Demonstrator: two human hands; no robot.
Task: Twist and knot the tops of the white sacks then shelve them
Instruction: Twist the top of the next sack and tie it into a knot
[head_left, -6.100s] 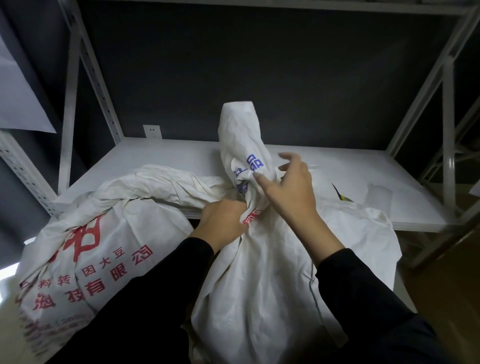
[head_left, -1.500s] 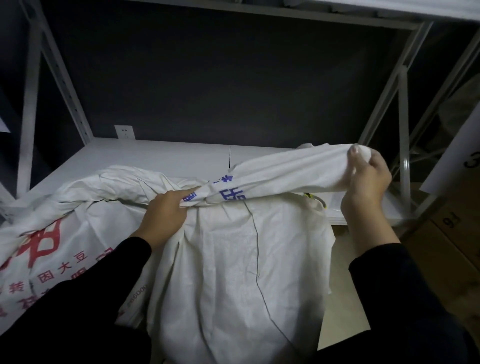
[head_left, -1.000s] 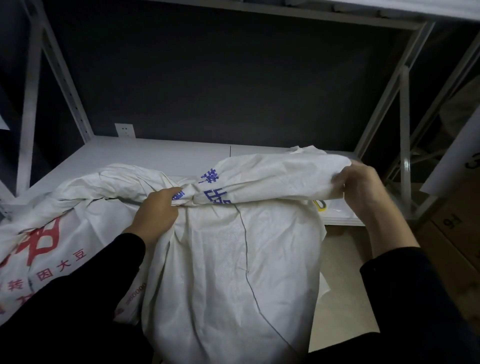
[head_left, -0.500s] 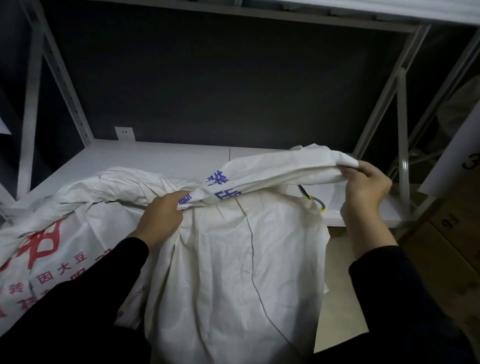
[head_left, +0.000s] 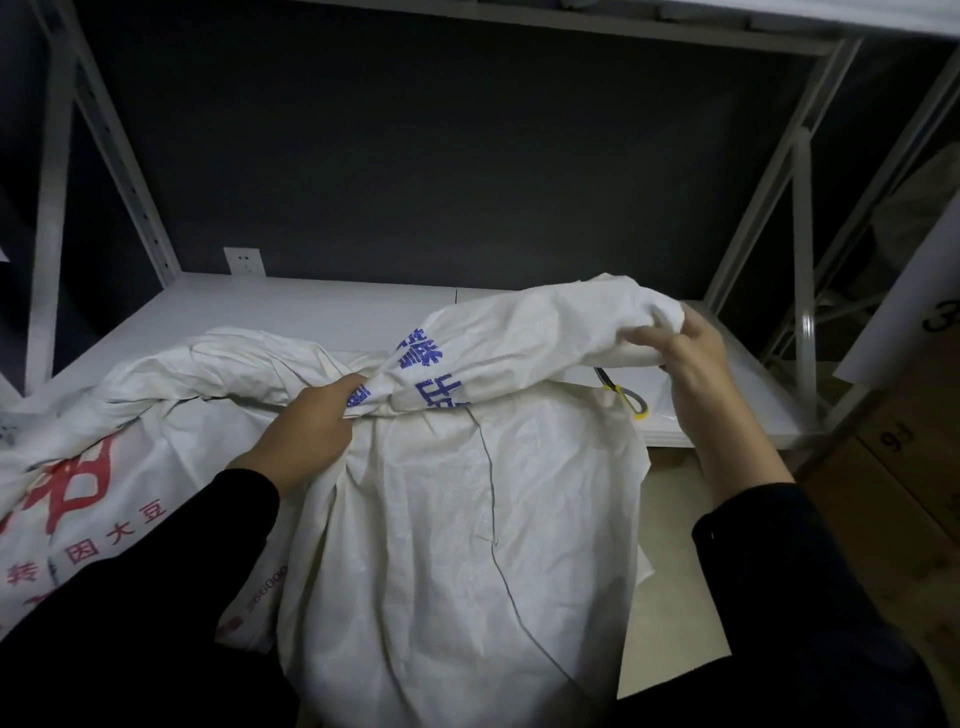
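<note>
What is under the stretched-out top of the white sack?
Under the sack top, a yellow and grey loop pokes out on the white shelf, near the right hand. Its other end is covered by the sack, so I cannot tell what it is.

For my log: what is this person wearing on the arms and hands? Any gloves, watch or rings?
Long black sleeves cover both arms: the left sleeve and the right sleeve are plain, without visible markings. The left hand and right hand are bare: no gloves, and no watch or ring shows.
</note>
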